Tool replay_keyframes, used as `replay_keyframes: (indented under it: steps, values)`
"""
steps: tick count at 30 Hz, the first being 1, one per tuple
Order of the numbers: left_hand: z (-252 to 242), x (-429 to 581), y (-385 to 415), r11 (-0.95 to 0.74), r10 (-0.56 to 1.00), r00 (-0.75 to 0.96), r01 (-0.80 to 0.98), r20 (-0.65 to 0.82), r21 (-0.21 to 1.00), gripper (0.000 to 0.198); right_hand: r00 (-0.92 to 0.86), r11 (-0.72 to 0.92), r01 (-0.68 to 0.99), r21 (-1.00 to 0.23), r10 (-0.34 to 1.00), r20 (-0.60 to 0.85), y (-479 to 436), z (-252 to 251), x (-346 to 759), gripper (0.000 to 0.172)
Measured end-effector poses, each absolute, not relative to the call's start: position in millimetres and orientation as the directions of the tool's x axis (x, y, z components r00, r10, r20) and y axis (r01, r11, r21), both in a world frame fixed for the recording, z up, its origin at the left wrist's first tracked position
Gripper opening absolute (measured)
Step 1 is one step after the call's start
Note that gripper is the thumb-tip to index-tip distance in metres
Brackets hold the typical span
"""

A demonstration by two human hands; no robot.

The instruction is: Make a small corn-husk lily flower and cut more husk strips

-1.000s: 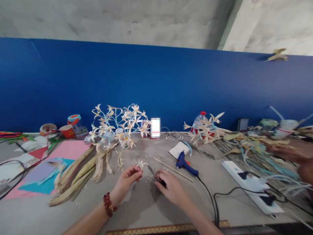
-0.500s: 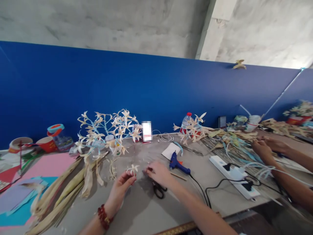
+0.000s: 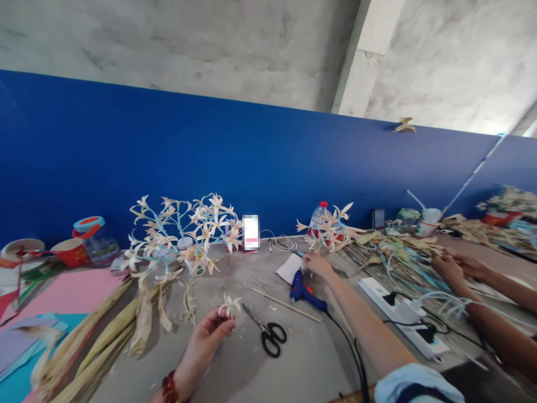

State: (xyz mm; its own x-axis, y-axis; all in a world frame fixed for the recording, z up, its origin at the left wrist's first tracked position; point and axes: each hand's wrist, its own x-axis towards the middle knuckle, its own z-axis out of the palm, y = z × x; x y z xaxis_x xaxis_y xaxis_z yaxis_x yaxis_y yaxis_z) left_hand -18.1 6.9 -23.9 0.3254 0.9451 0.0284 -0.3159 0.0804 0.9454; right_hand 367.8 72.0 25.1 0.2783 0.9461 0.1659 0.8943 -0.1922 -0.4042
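My left hand [image 3: 212, 333], wearing a red bead bracelet, pinches a small cream flower [image 3: 230, 304] that looks made of dried husk. Just right of it a pair of scissors [image 3: 268, 334] with black handles lies on the table, blades slightly apart. My right hand [image 3: 318, 265] is stretched out beyond the blue glue gun [image 3: 306, 292], at the edge of a white sheet [image 3: 287, 270]. Its fingers are drawn together and point down where a light-blue strip lies; what they hold, if anything, is hidden. A thin wooden stick [image 3: 285, 305] lies between the scissors and the glue gun.
Husk flowers on blue stems [image 3: 180, 229] stand at the back left. Dried husks [image 3: 104, 330] and coloured paper [image 3: 79, 288] lie at left. A white power strip [image 3: 403, 319] with cables is at right, beside another person's hands [image 3: 451, 268]. A bottle [image 3: 319, 218] stands behind.
My right hand has moved from above the scissors, right and away, to beyond the glue gun. The scissors and stick now show fully. My left hand still holds the flower.
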Motion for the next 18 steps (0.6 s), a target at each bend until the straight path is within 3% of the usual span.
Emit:
replay_keyframes:
  steps: [5,10,12,15,18]
  values:
    - [-18,-21,7,0.128,0.95,0.313,-0.362,-0.01,0.923,0.022,0.354,-0.183,0.862,-0.473,0.885,0.302,72,29,361,0.023]
    - [-22,-22,11,0.165,0.944,0.328,-0.395,-0.03,0.904,0.02,0.231,0.045,0.819,-0.572,0.887,0.4,45,51,322,0.025]
    - [-24,-23,11,0.163,0.942,0.335,-0.391,-0.025,0.906,0.018,0.138,0.133,0.764,-0.631,0.922,0.361,25,50,290,0.026]
    - [-26,-24,11,0.132,0.947,0.322,-0.385,-0.001,0.914,0.018,-0.152,0.17,0.494,-0.853,0.983,0.108,-5,32,233,0.023]
    - [-26,-25,11,0.097,0.956,0.292,-0.36,0.013,0.928,0.017,-0.256,0.148,0.56,-0.815,0.967,0.0,-24,5,185,0.015]
